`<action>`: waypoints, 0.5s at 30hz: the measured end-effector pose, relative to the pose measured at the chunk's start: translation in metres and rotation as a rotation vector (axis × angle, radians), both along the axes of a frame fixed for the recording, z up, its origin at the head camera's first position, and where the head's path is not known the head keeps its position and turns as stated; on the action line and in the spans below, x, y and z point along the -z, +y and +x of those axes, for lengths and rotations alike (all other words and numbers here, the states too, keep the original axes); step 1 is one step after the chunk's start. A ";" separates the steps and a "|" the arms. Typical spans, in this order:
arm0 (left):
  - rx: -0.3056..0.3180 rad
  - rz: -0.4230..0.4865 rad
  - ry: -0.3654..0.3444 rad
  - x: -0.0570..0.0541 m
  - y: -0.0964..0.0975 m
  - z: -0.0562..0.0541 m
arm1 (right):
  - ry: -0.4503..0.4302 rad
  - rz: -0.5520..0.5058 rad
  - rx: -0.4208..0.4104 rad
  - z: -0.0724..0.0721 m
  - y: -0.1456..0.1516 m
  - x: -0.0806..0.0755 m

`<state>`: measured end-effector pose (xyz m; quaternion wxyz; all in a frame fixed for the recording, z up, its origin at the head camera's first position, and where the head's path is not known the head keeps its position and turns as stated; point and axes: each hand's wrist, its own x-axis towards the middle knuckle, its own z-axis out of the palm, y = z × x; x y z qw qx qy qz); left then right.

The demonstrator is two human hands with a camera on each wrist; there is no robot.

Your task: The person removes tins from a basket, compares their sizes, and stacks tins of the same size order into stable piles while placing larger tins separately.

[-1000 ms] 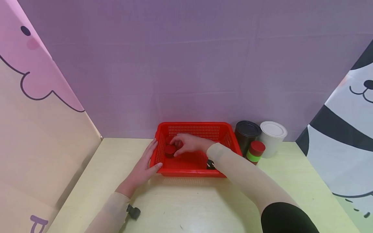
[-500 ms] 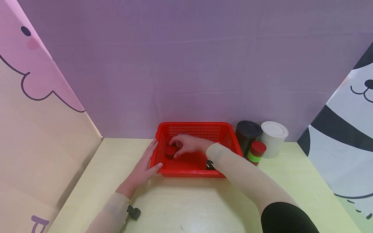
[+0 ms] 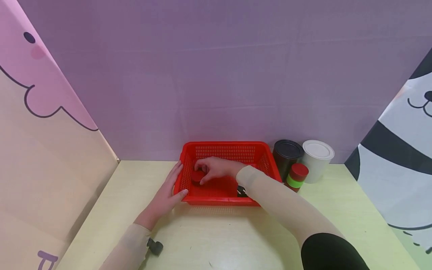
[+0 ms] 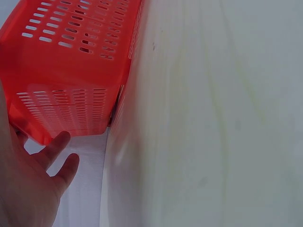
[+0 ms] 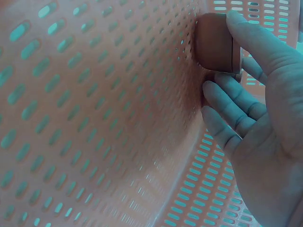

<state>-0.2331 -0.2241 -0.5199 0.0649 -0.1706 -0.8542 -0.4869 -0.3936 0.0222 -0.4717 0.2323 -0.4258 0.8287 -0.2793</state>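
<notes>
A small round red jar (image 3: 198, 176) with a lid stands in the left part of the red plastic basket (image 3: 222, 200). Inside the basket, my right hand (image 3: 217, 168) pinches this jar (image 5: 215, 42) at its lid, thumb on one side and index finger on the other. Just beyond it, a second dark red piece (image 5: 210, 78) shows partly behind my fingers. My left hand (image 3: 165, 193) lies along the basket's left rim, thumb at the front corner. In the left wrist view, the left fingers (image 4: 66, 172) stretch out beside the basket's slotted wall (image 4: 71, 111).
To the right of the basket stand a black lidded can (image 3: 287, 153), a white lidded can (image 3: 317, 157) and a red-capped jar with a green band (image 3: 297, 177). A small black item (image 3: 241, 191) lies in the basket by my right sleeve. A purple backdrop (image 3: 216, 82) rises behind.
My right hand has shifted slightly left and toward me in the basket, covering the second red piece in the head view. The left hand and the basket stay put.
</notes>
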 end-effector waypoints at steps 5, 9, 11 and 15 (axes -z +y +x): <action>-0.003 0.002 -0.005 -0.002 0.001 0.001 | 0.001 0.003 -0.002 0.000 0.000 0.000; -0.002 0.003 -0.009 -0.002 0.001 0.001 | -0.009 0.004 -0.008 0.001 0.000 0.000; 0.001 0.002 -0.005 -0.001 0.001 0.000 | -0.015 0.005 -0.013 0.001 0.000 0.000; 0.005 -0.001 0.000 -0.001 0.000 -0.001 | -0.017 0.017 -0.017 0.001 -0.001 0.000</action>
